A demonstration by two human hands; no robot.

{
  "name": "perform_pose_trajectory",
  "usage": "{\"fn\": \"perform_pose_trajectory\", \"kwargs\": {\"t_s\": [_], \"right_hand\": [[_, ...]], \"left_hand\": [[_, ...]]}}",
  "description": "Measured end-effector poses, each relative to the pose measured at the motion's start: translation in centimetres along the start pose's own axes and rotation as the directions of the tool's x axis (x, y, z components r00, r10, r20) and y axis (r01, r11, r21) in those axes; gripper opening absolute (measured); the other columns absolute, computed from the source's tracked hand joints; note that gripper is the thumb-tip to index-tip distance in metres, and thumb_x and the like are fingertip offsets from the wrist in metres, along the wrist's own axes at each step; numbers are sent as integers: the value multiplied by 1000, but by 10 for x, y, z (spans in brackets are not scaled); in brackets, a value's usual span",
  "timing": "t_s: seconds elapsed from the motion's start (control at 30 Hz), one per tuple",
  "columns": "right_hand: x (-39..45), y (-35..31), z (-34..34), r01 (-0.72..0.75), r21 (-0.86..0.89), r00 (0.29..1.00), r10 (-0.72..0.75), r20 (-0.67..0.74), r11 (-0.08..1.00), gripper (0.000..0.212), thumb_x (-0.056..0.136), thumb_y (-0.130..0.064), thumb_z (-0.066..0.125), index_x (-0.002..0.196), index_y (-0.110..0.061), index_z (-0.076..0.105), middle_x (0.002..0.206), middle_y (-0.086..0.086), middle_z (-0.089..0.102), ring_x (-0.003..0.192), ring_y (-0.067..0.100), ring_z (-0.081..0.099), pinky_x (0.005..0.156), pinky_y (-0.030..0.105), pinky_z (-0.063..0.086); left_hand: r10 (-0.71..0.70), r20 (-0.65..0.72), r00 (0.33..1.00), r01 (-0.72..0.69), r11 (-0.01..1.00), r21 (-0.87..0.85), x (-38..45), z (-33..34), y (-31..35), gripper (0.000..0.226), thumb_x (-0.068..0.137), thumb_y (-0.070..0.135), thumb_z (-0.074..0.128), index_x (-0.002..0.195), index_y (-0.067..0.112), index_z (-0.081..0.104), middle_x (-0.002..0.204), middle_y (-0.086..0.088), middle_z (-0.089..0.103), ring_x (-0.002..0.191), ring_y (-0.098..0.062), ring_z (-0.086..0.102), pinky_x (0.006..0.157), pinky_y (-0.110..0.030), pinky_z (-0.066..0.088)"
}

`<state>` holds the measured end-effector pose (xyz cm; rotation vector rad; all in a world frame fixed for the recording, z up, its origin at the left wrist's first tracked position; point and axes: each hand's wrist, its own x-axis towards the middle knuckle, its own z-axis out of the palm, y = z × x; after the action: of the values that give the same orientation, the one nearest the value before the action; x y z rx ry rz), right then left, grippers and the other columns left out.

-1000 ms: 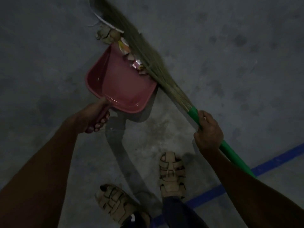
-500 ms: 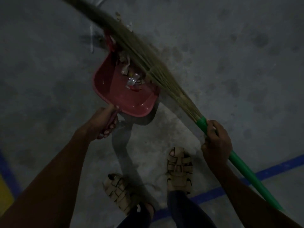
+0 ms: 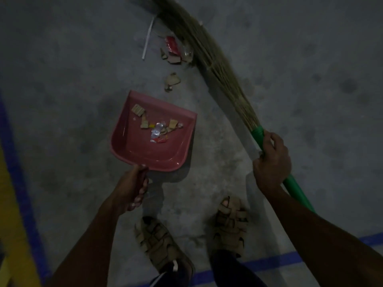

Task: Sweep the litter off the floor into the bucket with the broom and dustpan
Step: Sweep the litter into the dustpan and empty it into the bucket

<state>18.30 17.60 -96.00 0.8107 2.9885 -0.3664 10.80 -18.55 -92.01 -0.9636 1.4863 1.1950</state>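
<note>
Dustpan (image 3: 153, 146) in left hand (image 3: 130, 187), broom (image 3: 217, 65) in right hand (image 3: 269, 160)

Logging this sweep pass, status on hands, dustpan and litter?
Left hand grips dustpan handle; right hand grips broom. Some litter in pan. More scraps on floor beyond pan lip, beside bristles. Bucket not in view.

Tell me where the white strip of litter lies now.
In the head view, the white strip lies on the floor at top centre, left of the broom bristles, beyond the dustpan.
</note>
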Motion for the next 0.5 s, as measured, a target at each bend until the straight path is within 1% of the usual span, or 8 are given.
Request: {"fn": "perform_pose_trajectory", "kwargs": {"t_s": [0.1, 0.23, 0.37, 0.5], "right_hand": [[25, -10, 1, 19, -6, 1000, -19, -20, 1000, 68, 68, 5, 57, 134, -10, 56, 133, 10, 56, 76, 32, 54, 57, 31, 35], [57, -25, -1, 26, -83, 1000, -26, -4, 996, 65, 69, -2, 52, 134, -10, 55, 134, 10, 54, 79, 33, 53, 61, 30, 28], [78, -29, 2, 28, -112, 996, -18, 87, 993, 68, 71, 1, 64, 137, -11, 52, 136, 11, 51, 86, 38, 54, 63, 35, 32], [70, -23, 0, 74, -75, 994, -68, 88, 994, 68, 68, 2, 66, 134, -12, 57, 133, 8, 54, 87, 36, 57, 63, 32, 34]], "left_hand": [[-5, -33, 999, 5, 1000, -11, 0, -8, 7, 58, 100, 51, 42, 62, 7, 48, 44, -5, 33, 25, -13, 22, 37, -10, 24], [-5, -48, 999, 8, 998, 66, 5, -15, 24, 60, 99, 54, 41, 61, 9, 45, 44, -4, 32, 26, -13, 22, 37, -11, 24], [-27, -57, 998, 32, 996, 87, 9, -17, 47, 57, 95, 59, 44, 63, 12, 47, 48, -2, 34, 28, -13, 23, 38, -10, 24], [-42, -33, 999, 47, 986, 162, 11, -15, 62, 55, 94, 61, 43, 64, 15, 46, 51, -1, 34, 30, -12, 23, 38, -10, 21]]}}
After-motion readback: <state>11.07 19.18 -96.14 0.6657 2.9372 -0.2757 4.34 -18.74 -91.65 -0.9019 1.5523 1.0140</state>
